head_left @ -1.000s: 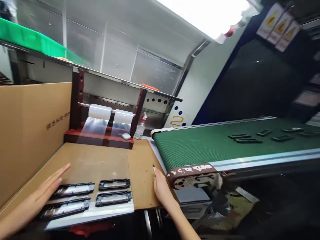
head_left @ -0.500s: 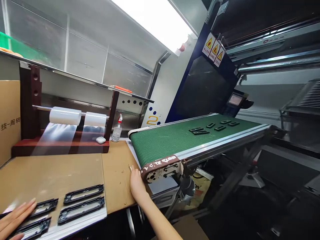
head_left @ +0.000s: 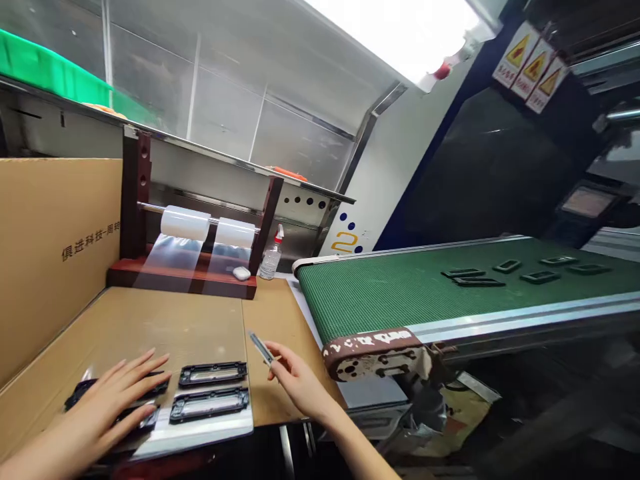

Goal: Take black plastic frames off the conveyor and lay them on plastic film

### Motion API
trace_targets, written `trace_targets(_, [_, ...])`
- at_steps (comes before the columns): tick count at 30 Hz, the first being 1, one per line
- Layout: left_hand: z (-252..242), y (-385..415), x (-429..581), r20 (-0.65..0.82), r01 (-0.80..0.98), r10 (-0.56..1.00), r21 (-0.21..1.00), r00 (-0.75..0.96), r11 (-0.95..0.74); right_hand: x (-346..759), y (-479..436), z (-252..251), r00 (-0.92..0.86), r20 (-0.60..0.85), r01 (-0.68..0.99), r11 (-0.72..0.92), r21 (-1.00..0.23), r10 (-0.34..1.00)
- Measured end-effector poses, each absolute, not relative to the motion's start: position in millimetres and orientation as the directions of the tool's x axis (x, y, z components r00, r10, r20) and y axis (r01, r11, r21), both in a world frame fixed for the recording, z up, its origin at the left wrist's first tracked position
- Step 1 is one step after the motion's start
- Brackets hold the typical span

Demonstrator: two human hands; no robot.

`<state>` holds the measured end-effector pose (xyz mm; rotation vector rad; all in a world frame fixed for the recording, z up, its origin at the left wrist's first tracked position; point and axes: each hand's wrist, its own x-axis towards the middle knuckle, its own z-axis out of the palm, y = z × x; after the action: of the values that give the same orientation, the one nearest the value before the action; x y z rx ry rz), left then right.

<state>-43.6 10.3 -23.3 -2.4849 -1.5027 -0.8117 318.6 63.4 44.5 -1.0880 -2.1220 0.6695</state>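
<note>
My left hand (head_left: 123, 397) lies flat with fingers spread over black plastic frames, partly covering them. To its right, two more black frames (head_left: 214, 375) sit one above the other on the clear sheet at the table's front. My right hand (head_left: 293, 380) pinches a slim utility knife (head_left: 261, 349), its tip pointing up and left. The knife is above the brown board (head_left: 275, 313), just right of the frames. Whether its blade is out I cannot tell.
Film rolls (head_left: 186, 223) hang on a wooden stand (head_left: 180, 282) at the back, beside a spray bottle (head_left: 271, 258). A green conveyor belt (head_left: 380, 287) on the right carries several black frames (head_left: 540, 277). A cardboard box (head_left: 55, 253) borders the left.
My right hand has moved left, away from the conveyor's end, and the knife now shows clearly in it. My left hand has come further into view over the frames. The view has turned left.
</note>
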Motion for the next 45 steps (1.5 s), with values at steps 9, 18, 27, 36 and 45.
trace_targets(9, [2.8, 10.5, -4.7, 0.245, 0.901, 0.904, 0.175, 0.351, -0.398, 269.3, 59.0, 37.0, -0.811, 0.336, 0.519, 0.854, 0.033, 0.479])
trace_targets(18, [11.9, 4.7, -1.4, 0.158, 0.917, 0.933, 0.19, 0.323, -0.35, 242.9, 56.5, 34.5, -0.862, 0.311, 0.462, 0.872, 0.159, 0.4])
trace_targets(27, [12.0, 0.9, -0.5, 0.138, 0.929, 0.939, 0.156, 0.316, -0.335, 247.2, 55.9, 53.1, -0.884, 0.201, 0.448, 0.887, 0.109, 0.422])
trace_targets(36, [12.0, 3.0, -6.5, 0.081, 0.928, 0.947, 0.187, 0.312, -0.322, 273.2, 57.5, 67.2, -0.858, 0.139, 0.509, 0.855, 0.099, 0.495])
trace_targets(45, [8.1, 7.8, -10.1, 0.156, 0.913, 0.929, 0.19, 0.335, -0.361, 309.2, 57.1, 72.4, -0.816, 0.112, 0.578, 0.809, 0.111, 0.567])
